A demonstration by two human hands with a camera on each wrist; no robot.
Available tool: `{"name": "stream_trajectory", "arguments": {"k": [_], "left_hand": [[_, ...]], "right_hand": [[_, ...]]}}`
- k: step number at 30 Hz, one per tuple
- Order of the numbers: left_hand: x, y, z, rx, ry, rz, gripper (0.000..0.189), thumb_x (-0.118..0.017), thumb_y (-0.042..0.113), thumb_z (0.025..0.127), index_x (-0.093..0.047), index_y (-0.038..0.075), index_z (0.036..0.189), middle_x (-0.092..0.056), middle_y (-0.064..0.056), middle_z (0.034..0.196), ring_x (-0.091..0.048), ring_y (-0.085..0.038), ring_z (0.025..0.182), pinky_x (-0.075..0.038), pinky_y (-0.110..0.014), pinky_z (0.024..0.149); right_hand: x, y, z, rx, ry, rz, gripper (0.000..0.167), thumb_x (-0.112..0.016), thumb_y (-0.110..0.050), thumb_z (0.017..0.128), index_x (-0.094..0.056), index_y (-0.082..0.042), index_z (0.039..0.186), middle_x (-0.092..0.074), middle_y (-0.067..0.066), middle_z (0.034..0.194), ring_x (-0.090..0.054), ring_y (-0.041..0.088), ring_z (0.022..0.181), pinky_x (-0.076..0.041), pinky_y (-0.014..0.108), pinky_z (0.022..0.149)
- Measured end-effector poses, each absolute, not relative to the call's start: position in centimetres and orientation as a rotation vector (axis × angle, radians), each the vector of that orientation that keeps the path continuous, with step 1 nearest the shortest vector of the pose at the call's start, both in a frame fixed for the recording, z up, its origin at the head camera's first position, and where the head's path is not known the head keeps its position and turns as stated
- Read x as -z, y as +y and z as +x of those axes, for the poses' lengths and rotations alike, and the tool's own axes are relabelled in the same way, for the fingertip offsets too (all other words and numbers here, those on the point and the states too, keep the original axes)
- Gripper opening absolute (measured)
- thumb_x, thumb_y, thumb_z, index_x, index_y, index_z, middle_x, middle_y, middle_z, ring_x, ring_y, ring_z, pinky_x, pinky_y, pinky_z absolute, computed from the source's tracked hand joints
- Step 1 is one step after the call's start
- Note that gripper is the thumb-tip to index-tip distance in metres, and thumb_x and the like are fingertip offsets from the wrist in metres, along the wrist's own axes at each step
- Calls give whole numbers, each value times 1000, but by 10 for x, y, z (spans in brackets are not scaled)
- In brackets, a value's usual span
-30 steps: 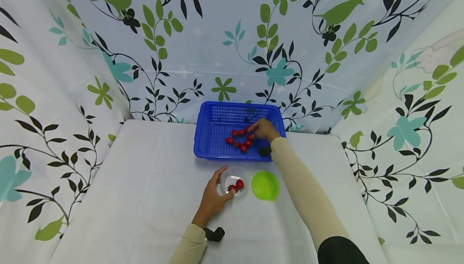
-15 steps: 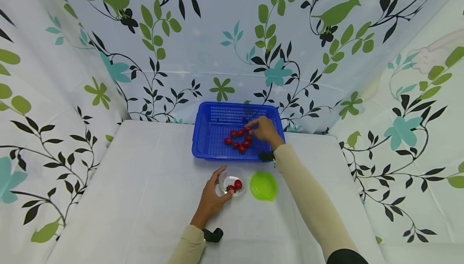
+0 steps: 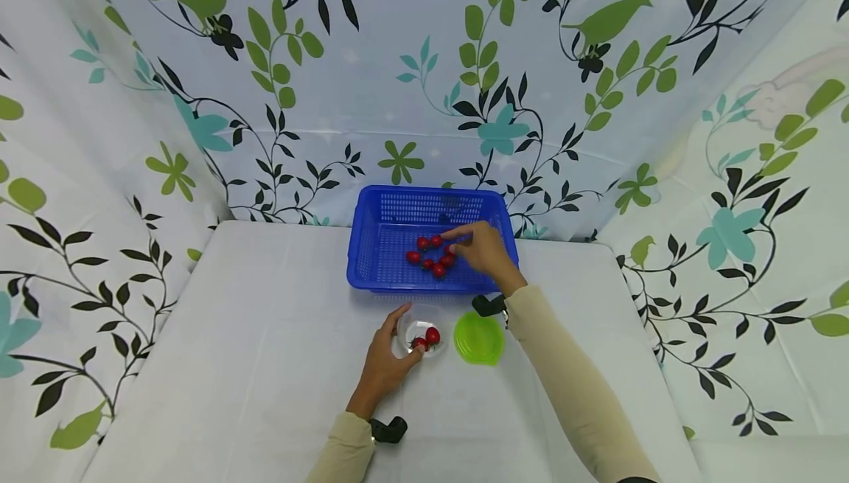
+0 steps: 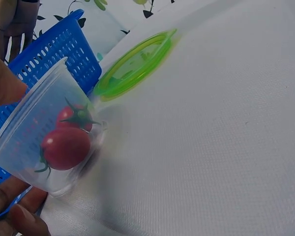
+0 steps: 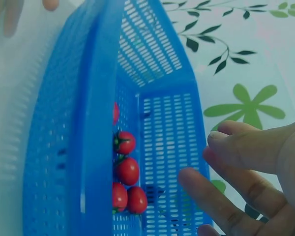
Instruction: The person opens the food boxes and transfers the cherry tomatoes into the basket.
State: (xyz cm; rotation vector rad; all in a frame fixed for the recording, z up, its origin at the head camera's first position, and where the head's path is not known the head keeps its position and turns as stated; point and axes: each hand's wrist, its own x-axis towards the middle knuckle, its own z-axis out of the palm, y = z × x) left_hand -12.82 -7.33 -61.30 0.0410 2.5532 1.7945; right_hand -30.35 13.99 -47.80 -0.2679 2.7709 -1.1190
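Note:
My left hand (image 3: 385, 365) grips a small clear plastic cup (image 4: 27, 142) on the table, thumb and fingers on opposite sides. Two red cherry tomatoes (image 4: 66, 148) with green stems lie inside. My right hand (image 3: 487, 251) reaches over the blue slotted basket (image 3: 361, 247), index finger extended and thumb beside the loose tomatoes (image 3: 439, 270). In the right wrist view its fingers (image 5: 201, 189) are spread, and no tomato shows between them. Several tomatoes lie in a loose cluster on the basket floor; the right hand covers part of that area.
A bright green lid (image 3: 479, 338) lies on the white-covered table (image 3: 265, 350), right of the cup and in front of the basket. Behind the basket hangs a leaf-patterned cloth (image 3: 424, 85). A black wrist device (image 3: 488, 305) on the right arm overlaps the lid's far edge.
My right hand and forearm have drawn slightly back toward the near right. One tomato seen earlier by the fingertips no longer shows. The left hand keeps its grip on the cup.

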Motion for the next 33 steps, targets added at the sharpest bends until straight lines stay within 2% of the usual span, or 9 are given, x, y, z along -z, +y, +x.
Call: {"name": "stream_trajectory", "arguments": {"k": [3, 10, 17, 24, 33], "left_hand": [[613, -73, -128, -1805, 2554, 51, 82, -83, 27, 87, -46, 30, 160, -51, -3, 163, -53, -36, 140, -40, -62, 116], [613, -72, -128, -1834, 2550, 73, 87, -87, 30, 85, -46, 27, 161, -48, -1, 165, -49, -36, 145, -37, -62, 119], [610, -71, -127, -1802, 2524, 31, 95, -91, 35, 81, -43, 35, 163, -44, -2, 169, -41, -37, 154, -32, -64, 124], [611, -69, -126, -1788, 2538, 40, 96, -92, 39, 80, -43, 30, 163, -46, -6, 167, -46, -38, 147, -36, -67, 120], [612, -68, -126, -1763, 2538, 6, 96, -91, 39, 80, -42, 34, 163, -50, -7, 163, -49, -35, 141, -39, -64, 118]], "right_hand": [[478, 139, -295, 1118, 2780, -265, 25, -76, -14, 98, -83, -25, 120, -69, 8, 145, -73, 31, 113, -58, 50, 100], [481, 142, -278, 1158, 2780, -291, 25, -76, -15, 98, -83, -28, 119, -72, 6, 140, -72, 30, 117, -59, 50, 99], [483, 141, -260, 1245, 2740, -286, 26, -79, -16, 97, -83, -30, 117, -75, 5, 135, -73, 31, 118, -60, 51, 99], [485, 137, -240, 1361, 2702, -289, 26, -79, -14, 96, -83, -26, 119, -75, 5, 134, -73, 30, 117, -61, 48, 96], [490, 133, -217, 1448, 2661, -266, 26, -79, -13, 96, -83, -24, 119, -78, 2, 130, -75, 29, 116, -61, 49, 97]]}}
